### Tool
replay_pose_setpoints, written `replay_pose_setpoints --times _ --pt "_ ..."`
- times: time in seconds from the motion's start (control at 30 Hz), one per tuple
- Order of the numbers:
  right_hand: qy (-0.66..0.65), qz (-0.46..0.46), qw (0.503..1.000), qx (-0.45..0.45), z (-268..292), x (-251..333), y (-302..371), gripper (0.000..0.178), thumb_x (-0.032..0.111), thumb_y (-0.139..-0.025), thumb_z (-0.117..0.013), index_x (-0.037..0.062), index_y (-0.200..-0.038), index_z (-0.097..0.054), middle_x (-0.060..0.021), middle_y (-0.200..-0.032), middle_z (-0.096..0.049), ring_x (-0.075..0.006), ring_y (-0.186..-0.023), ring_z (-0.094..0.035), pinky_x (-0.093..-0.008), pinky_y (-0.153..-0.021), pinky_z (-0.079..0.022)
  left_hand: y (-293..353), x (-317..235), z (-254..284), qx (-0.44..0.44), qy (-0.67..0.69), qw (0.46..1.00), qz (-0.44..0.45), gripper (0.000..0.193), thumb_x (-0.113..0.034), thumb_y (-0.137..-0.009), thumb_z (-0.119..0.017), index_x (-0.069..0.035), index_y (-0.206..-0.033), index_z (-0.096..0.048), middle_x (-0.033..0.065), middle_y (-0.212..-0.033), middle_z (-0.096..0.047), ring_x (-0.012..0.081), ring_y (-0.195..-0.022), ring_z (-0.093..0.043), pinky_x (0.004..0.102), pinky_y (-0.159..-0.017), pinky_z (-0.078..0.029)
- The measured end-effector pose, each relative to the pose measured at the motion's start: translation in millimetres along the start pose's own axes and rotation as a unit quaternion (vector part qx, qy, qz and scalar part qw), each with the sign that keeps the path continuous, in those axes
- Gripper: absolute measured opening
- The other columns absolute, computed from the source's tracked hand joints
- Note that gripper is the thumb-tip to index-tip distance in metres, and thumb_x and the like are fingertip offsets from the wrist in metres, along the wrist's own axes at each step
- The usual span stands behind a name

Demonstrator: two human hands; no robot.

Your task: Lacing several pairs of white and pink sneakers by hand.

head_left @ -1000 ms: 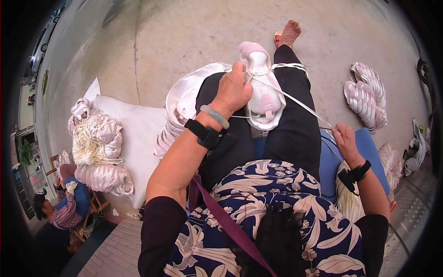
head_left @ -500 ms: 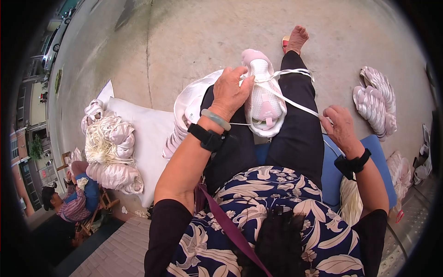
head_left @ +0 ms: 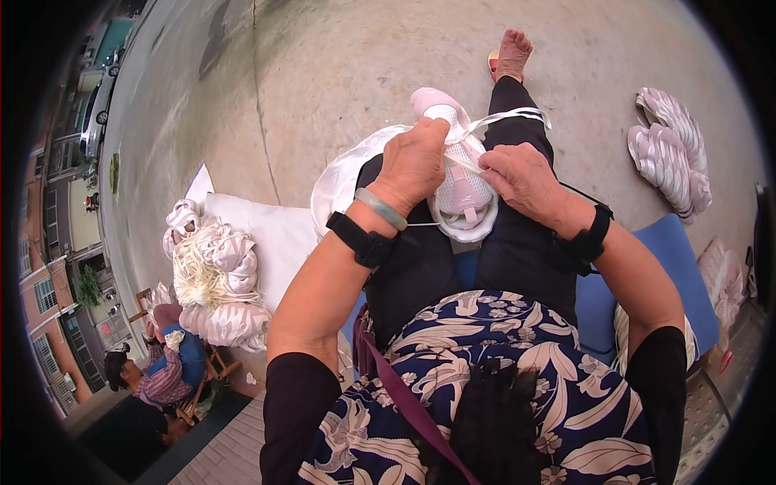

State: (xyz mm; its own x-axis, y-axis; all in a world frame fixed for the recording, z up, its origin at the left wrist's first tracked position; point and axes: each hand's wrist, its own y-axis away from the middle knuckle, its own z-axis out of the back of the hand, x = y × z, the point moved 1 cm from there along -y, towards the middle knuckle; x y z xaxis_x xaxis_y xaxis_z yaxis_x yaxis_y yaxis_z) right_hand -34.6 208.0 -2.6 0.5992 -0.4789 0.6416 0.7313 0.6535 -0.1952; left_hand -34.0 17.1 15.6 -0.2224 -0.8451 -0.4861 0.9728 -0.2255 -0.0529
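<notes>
A pink and white sneaker upper [head_left: 462, 191] lies across my thighs, toe pointing away from me. My left hand [head_left: 411, 166] is closed on its left side, with the fingertips partly hidden near the eyelets. Over the right side of the upper, my right hand [head_left: 527, 183] pinches a white shoelace close to the tongue. Another stretch of white lace [head_left: 511, 115] runs from the upper out over my right knee. A thin white cord shows below my left wrist.
Bundled uppers and loose cream laces [head_left: 212, 271] sit on a white sheet [head_left: 279, 230] to my left. More stacked uppers [head_left: 672, 153] lie on the floor at right, near a blue stool-like surface [head_left: 675, 259]. Another person [head_left: 166, 368] sits at far left.
My right hand has come in from the right to the upper, bringing the lace end with it. My left hand stays at the upper's left side. The view has shifted slightly.
</notes>
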Motion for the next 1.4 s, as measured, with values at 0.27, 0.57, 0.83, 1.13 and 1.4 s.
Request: replay_pose_setpoints --times 0.27,0.57,0.83,1.13,1.4 --pt "-0.109 -0.097 0.981 0.131 17.7 15.5 -0.5 0.015 0.011 -0.08 -0.048 -0.0025 -0.077 -0.053 -0.0231 -0.071 -0.056 -0.0402 -0.072 -0.056 -0.0463 -0.063 -0.042 -17.5 17.3 22.2 0.098 0.175 0.976 0.08 0.025 -0.007 -0.08 -0.058 -0.005 -0.104 -0.055 0.0009 -0.065 -0.054 0.0079 -0.052 -0.048 0.0232 -0.048 -0.04" --pt "-0.275 -0.195 0.909 0.244 61.0 24.7 81.1 0.019 0.012 -0.088 -0.045 -0.0015 -0.075 -0.046 -0.0133 -0.063 -0.047 -0.0239 -0.055 -0.045 -0.0351 -0.054 -0.038 -10.8 27.8 32.9 0.133 0.508 0.818 0.236 0.027 -0.008 -0.083 -0.058 -0.002 -0.108 -0.053 0.0022 -0.07 -0.057 0.0007 -0.042 -0.039 0.0145 -0.035 -0.026" --pt "-0.138 -0.125 0.961 0.204 84.2 32.9 115.8 0.012 0.012 -0.082 -0.055 0.0025 -0.075 -0.051 -0.0149 -0.057 -0.052 -0.0343 -0.056 -0.052 -0.0372 -0.05 -0.039 -7.2 35.9 50.1 0.077 0.534 0.807 0.239 0.031 -0.006 -0.081 -0.06 0.001 -0.109 -0.051 0.0051 -0.072 -0.058 0.0014 -0.041 -0.038 0.0149 -0.035 -0.027" --pt "0.105 -0.025 0.934 0.341 103.9 45.5 207.9 0.014 0.007 -0.066 -0.056 0.0103 -0.078 -0.049 -0.0023 -0.056 -0.049 -0.023 -0.052 -0.051 -0.034 -0.055 -0.036 -8.4 33.2 22.0 0.114 0.592 0.766 0.225 0.027 -0.009 -0.082 -0.059 0.0 -0.107 -0.052 0.0027 -0.071 -0.055 0.0023 -0.044 -0.041 0.0156 -0.037 -0.028" --pt "0.128 -0.071 0.893 0.426 110.5 55.0 260.8 0.018 0.007 -0.063 -0.056 0.0107 -0.079 -0.049 -0.0024 -0.059 -0.05 -0.0227 -0.055 -0.053 -0.0356 -0.057 -0.037 -1.5 24.7 1.7 0.093 0.54 0.803 0.235 0.02 -0.01 -0.084 -0.055 -0.003 -0.103 -0.054 -0.0014 -0.07 -0.053 0.0025 -0.047 -0.042 0.0157 -0.041 -0.032"
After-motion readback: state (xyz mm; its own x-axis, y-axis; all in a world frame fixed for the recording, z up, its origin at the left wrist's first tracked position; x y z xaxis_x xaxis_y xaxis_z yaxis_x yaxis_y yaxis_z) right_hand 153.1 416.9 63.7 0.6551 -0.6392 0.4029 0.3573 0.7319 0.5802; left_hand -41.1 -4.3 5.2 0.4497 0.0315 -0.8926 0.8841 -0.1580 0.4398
